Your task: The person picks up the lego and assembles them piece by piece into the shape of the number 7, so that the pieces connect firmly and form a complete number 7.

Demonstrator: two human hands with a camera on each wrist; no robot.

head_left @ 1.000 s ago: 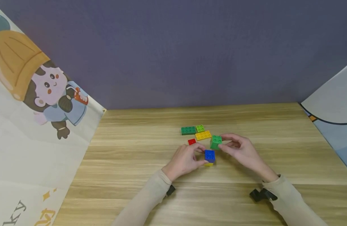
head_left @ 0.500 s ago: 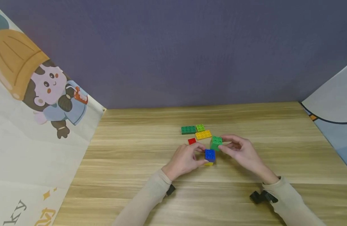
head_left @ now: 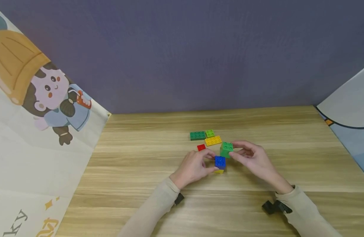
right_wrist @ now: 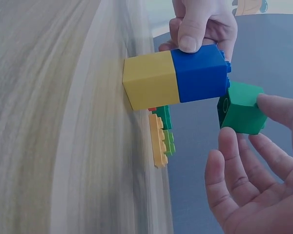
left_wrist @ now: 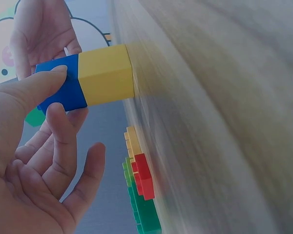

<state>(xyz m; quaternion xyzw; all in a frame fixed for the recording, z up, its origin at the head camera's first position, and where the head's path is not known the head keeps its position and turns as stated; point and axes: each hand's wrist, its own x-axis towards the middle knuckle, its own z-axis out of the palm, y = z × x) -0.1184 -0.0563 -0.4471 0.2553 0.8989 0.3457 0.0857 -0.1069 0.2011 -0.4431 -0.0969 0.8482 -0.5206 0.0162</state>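
My left hand (head_left: 194, 168) pinches a blue building brick (right_wrist: 200, 73) between thumb and fingers. That blue brick sits on top of a yellow brick (left_wrist: 107, 73), which stands on the table, so the two form a short tower. In my right hand (head_left: 256, 158) a green brick (right_wrist: 241, 108) is pinched between thumb and fingertips. It hangs above the table, close to the top of the blue brick and slightly tilted, its hollow underside partly showing in the right wrist view. In the head view the green brick (head_left: 226, 149) lies behind and just right of the blue one.
Behind the hands, several flat bricks lie on the wooden table (head_left: 134, 158): dark green (head_left: 197, 136), lime green (head_left: 210, 133), orange-yellow (head_left: 213, 141) and red (head_left: 201, 147). A dark panel (head_left: 199, 65) rises along the table's back edge. Printed sheets flank both sides.
Both hands keep their grips and stay almost in place. The tower and the loose bricks look unmoved; the head view has shifted very slightly.
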